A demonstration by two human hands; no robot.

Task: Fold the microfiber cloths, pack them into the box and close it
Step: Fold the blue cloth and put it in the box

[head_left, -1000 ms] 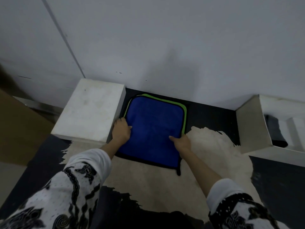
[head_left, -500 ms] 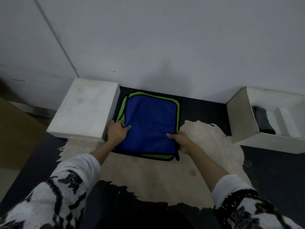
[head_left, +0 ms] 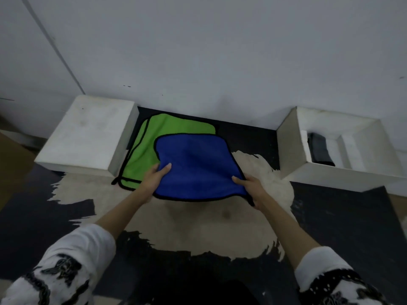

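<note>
Blue cloth (head_left: 198, 170) lifted off the stack, with folding judged the step in hand.

The open white box (head_left: 339, 150) stood at the right against the wall, a dark folded item (head_left: 320, 150) already inside, and a closed white box (head_left: 88, 133) stood at the left. Between them the green cloth (head_left: 176, 128) lay flat on the floor, its near right part covered by the blue one. The blue cloth, black-edged and soft-looking, was held above it by its near edge. The left hand (head_left: 154, 179) pinched the near left corner, thumb on top; the right hand (head_left: 251, 186) pinched the near right corner likewise. Next would likely come bringing the corners together to halve it, keeping the edges matched.
</note>
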